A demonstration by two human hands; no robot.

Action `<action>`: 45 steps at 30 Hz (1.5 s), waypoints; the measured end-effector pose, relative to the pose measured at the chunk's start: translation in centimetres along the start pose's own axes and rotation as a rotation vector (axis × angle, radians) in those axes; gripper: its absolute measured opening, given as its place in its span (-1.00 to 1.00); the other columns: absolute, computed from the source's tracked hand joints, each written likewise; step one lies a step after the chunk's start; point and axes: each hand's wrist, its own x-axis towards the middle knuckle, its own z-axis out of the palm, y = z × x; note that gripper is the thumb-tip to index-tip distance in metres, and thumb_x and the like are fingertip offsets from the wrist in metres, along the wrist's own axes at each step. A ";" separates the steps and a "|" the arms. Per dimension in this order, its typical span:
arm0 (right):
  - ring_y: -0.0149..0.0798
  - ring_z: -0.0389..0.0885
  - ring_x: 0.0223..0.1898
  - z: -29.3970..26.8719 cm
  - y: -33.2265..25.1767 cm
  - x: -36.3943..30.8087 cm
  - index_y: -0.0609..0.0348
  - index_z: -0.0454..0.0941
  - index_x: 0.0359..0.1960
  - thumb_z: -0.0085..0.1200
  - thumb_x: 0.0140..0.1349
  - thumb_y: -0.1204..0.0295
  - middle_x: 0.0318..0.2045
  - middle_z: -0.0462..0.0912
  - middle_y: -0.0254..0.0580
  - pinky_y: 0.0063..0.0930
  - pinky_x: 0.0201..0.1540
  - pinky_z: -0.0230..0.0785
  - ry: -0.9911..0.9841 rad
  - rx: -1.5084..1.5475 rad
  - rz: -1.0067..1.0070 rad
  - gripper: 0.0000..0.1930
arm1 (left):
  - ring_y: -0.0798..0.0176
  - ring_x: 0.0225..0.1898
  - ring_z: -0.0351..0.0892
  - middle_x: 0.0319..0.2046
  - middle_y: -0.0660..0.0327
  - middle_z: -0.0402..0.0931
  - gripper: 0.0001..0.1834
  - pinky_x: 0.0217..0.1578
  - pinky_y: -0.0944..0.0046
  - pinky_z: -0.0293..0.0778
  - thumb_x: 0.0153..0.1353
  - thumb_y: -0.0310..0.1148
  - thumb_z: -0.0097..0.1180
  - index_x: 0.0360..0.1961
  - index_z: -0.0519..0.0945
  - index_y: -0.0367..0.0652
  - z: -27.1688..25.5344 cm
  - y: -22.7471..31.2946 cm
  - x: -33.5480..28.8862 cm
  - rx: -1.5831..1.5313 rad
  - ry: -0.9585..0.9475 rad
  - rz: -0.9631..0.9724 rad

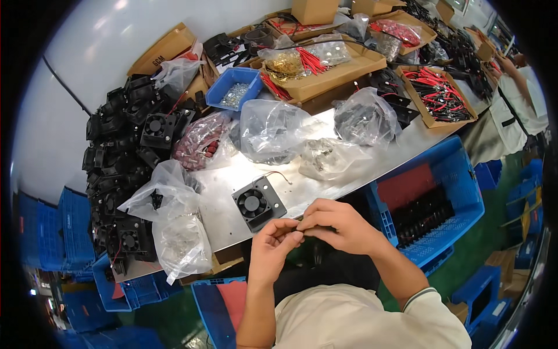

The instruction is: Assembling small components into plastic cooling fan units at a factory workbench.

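Looks like the cooling fan [253, 202] is already on its black plate [268, 189], but left hand [272, 247] and right hand [337, 225] are pinching some tiny dark piece [299, 229], so that's not on yet.

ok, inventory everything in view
Workbench: one, silver, centre
Lone cooling fan: one, black, bench front
Stacked fan units: many, black, bench left
Parts bin: one, blue, bench rear
Plastic bags: several, clear, across bench
Cardboard trays: several, brown, bench rear
Cables: many, red and black, inside trays
Crates: several, blue, around bench
Small part: one, dark, pinched right of fan
Co-worker: one, light clothing, upper right
Left hand: one, bare, on part
Right hand: one, bare, on part
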 end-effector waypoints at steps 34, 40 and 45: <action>-0.16 0.62 -0.31 -6.1 0.9 16.5 0.24 0.62 -0.23 0.08 0.12 0.56 -0.29 0.66 -0.07 -0.41 -0.21 0.44 -0.029 -0.616 0.068 -0.82 | 0.36 -0.26 0.60 -0.25 0.19 0.60 -0.79 -0.19 0.39 0.53 0.19 -0.61 0.16 -0.13 0.57 -0.32 -1.8 -2.1 -2.3 -0.164 0.001 0.017; 0.11 0.56 -0.13 -2.6 8.0 20.2 0.18 0.60 -0.16 0.12 -0.05 0.59 -0.21 0.60 0.03 -0.18 -0.09 0.44 -0.368 -1.079 0.033 -0.67 | 0.34 -0.25 0.61 -0.22 0.16 0.60 -0.78 -0.19 0.39 0.54 0.18 -0.62 0.15 -0.12 0.56 -0.32 -2.9 -2.6 -3.5 -0.226 0.009 0.014; 0.12 0.60 -0.11 -4.0 8.6 20.7 0.12 0.59 -0.13 0.03 0.04 0.51 -0.11 0.61 0.07 -0.12 -0.03 0.44 -0.626 -1.093 0.013 -0.70 | 0.34 -0.25 0.61 -0.17 0.11 0.59 -0.78 -0.20 0.41 0.55 0.20 -0.64 0.10 -0.11 0.54 -0.30 -4.8 -3.0 -3.8 -0.297 0.073 0.013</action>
